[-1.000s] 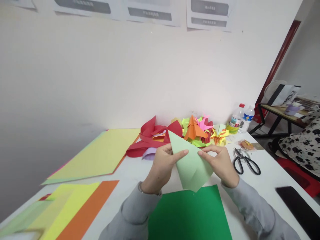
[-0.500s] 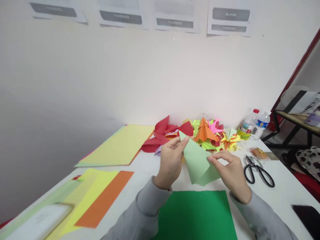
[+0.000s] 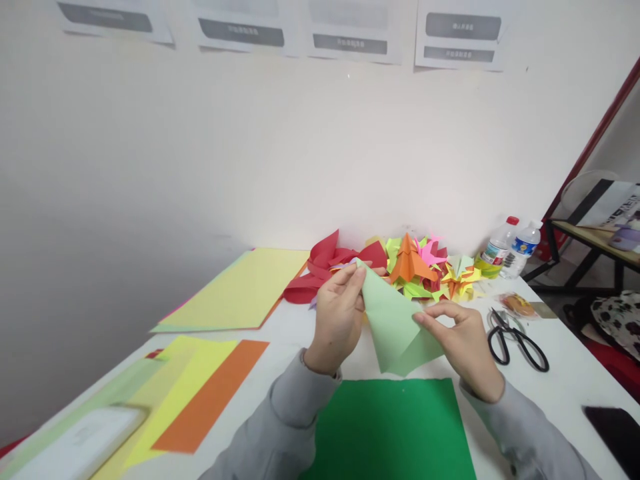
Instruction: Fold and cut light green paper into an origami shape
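A pale green sheet of paper [image 3: 393,320], folded and creased, is held up between my two hands over the table. My left hand [image 3: 337,313] pinches its upper left corner between thumb and fingers. At the paper's right side, my right hand [image 3: 463,340] grips the edge with thumb and forefinger. Below lies a flat dark green sheet [image 3: 393,430], partly covered by my left sleeve. Behind the paper is a heap of folded paper shapes, among them an orange one [image 3: 409,260] and large red pieces [image 3: 325,263].
Black-handled scissors [image 3: 517,340] lie to the right, near a wrapped snack [image 3: 517,305] and two plastic bottles [image 3: 521,250]. A dark phone-like slab [image 3: 615,433] rests at the right edge. On the left are stacked yellow sheets [image 3: 240,287], an orange strip [image 3: 213,397] and a white box-like object [image 3: 83,443].
My left hand has shifted slightly left and down, with the paper's corner in it. The paper looks a little more stretched between the hands; my right hand has barely moved.
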A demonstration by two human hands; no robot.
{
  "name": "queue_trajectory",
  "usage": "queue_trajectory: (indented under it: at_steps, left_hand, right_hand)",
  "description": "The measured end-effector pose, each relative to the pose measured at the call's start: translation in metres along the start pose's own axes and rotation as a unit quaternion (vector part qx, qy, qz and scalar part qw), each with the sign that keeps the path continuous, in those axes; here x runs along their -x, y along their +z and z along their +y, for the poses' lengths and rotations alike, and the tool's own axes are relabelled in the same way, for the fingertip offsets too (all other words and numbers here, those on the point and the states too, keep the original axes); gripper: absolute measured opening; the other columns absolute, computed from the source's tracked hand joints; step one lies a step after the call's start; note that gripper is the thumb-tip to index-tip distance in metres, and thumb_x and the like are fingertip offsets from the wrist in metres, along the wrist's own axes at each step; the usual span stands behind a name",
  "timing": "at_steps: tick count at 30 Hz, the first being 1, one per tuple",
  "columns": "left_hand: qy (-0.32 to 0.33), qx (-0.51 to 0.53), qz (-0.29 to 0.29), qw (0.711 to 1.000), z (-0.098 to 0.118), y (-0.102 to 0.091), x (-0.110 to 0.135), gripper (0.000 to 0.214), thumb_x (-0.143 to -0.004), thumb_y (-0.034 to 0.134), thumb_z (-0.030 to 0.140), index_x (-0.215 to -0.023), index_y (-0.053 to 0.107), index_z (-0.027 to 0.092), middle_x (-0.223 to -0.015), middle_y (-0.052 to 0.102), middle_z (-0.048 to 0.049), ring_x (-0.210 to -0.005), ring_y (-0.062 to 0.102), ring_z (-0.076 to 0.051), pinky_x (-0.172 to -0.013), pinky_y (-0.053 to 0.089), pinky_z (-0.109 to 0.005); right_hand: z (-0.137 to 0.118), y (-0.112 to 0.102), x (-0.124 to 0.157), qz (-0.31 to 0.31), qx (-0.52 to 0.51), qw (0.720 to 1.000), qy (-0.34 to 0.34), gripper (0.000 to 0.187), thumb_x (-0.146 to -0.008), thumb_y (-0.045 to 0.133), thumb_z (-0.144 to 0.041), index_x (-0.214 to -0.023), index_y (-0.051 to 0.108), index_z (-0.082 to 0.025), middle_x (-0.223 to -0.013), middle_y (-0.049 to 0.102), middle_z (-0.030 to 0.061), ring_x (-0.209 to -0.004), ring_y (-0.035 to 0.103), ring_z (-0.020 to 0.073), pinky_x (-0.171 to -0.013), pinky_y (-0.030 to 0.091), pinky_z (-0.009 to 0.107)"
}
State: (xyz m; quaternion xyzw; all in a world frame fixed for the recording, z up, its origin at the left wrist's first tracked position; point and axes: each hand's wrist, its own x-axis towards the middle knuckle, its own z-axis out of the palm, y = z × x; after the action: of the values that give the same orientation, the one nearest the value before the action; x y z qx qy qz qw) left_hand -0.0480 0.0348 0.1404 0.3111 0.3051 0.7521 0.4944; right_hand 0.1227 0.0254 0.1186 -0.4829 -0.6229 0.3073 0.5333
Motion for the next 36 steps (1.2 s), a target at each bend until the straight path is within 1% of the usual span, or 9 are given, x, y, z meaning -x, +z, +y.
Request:
queue_trajectory:
  at_steps: [5, 11, 16, 19, 22, 26, 32, 36]
  left_hand:
    - [-0.005, 0.002, 0.007, 1.0, 0.0, -0.001, -0.001, 0.031, -0.061, 0.082, 0.034, -0.077, 0.065, 0.013, -0.079, 0.074, -0.0089, -0.072, 0.071, -0.021, -0.071, 0.056, -0.033]
    - [-0.013, 0.001, 0.011, 1.0, -0.001, -0.003, -0.002, 0.031, -0.062, 0.081, 0.035, -0.077, 0.065, 0.013, -0.079, 0.074, -0.0099, -0.077, 0.071, -0.024, -0.072, 0.057, -0.035]
    - [-0.007, 0.01, 0.012, 1.0, -0.003, -0.003, -0.003, 0.03, -0.062, 0.081, 0.034, -0.075, 0.065, 0.013, -0.082, 0.074, -0.0098, -0.074, 0.071, -0.021, -0.069, 0.057, -0.032]
    - [0.001, 0.019, 0.02, 1.0, -0.002, -0.003, -0.003, 0.031, -0.06, 0.082, 0.031, -0.079, 0.065, 0.013, -0.085, 0.074, -0.0097, -0.071, 0.07, -0.02, -0.067, 0.056, -0.03]
    - [0.008, 0.021, 0.023, 0.999, 0.0, -0.003, -0.004, 0.033, -0.06, 0.082, 0.029, -0.082, 0.065, 0.013, -0.083, 0.074, -0.0088, -0.068, 0.07, -0.019, -0.066, 0.056, -0.03]
    - [0.007, 0.029, 0.021, 0.999, 0.002, -0.004, -0.004, 0.032, -0.059, 0.083, 0.027, -0.081, 0.064, 0.013, -0.08, 0.074, -0.0077, -0.067, 0.07, -0.018, -0.066, 0.056, -0.031]
    - [0.003, 0.031, 0.024, 0.999, 0.003, -0.005, -0.005, 0.031, -0.058, 0.083, 0.026, -0.078, 0.064, 0.013, -0.077, 0.074, -0.0078, -0.07, 0.071, -0.021, -0.07, 0.056, -0.034]
    - [0.0, 0.028, 0.023, 0.999, 0.003, -0.006, -0.005, 0.031, -0.057, 0.084, 0.026, -0.078, 0.065, 0.013, -0.077, 0.074, -0.0081, -0.071, 0.072, -0.022, -0.069, 0.057, -0.034]
  right_hand:
    - [-0.001, 0.001, -0.001, -0.018, -0.016, 0.999, 0.033, 0.014, -0.063, 0.076, -0.034, -0.061, 0.072, -0.021, -0.068, 0.072, 0.0036, -0.068, 0.065, 0.0206, -0.069, 0.05, 0.033]
    - [0.001, 0.002, -0.001, -0.024, -0.02, 0.999, 0.038, 0.015, -0.062, 0.076, -0.035, -0.061, 0.072, -0.02, -0.07, 0.073, 0.0043, -0.07, 0.066, 0.0214, -0.07, 0.05, 0.033]
    - [0.0, 0.002, -0.002, -0.031, -0.009, 0.999, 0.04, 0.017, -0.062, 0.075, -0.037, -0.062, 0.072, -0.02, -0.069, 0.073, 0.0044, -0.069, 0.066, 0.0216, -0.069, 0.051, 0.033]
    - [0.0, 0.001, -0.002, -0.029, -0.001, 0.999, 0.043, 0.018, -0.062, 0.075, -0.038, -0.061, 0.072, -0.019, -0.069, 0.073, 0.0048, -0.069, 0.066, 0.0221, -0.068, 0.051, 0.033]
    - [0.0, 0.001, -0.002, -0.03, 0.003, 0.999, 0.045, 0.019, -0.062, 0.075, -0.038, -0.061, 0.072, -0.019, -0.069, 0.073, 0.005, -0.069, 0.066, 0.0223, -0.069, 0.051, 0.033]
    - [0.002, 0.001, -0.004, -0.051, 0.0, 0.998, 0.048, 0.02, -0.063, 0.074, -0.039, -0.063, 0.073, -0.019, -0.069, 0.073, 0.0051, -0.068, 0.066, 0.0222, -0.069, 0.051, 0.034]
    - [0.007, 0.001, -0.006, -0.065, -0.003, 0.997, 0.052, 0.021, -0.063, 0.074, -0.039, -0.064, 0.073, -0.018, -0.07, 0.074, 0.0058, -0.07, 0.066, 0.0223, -0.07, 0.051, 0.034]
    - [0.009, 0.002, -0.006, -0.071, -0.005, 0.996, 0.05, 0.021, -0.064, 0.074, -0.039, -0.065, 0.073, -0.018, -0.071, 0.074, 0.0057, -0.07, 0.066, 0.0218, -0.07, 0.051, 0.034]
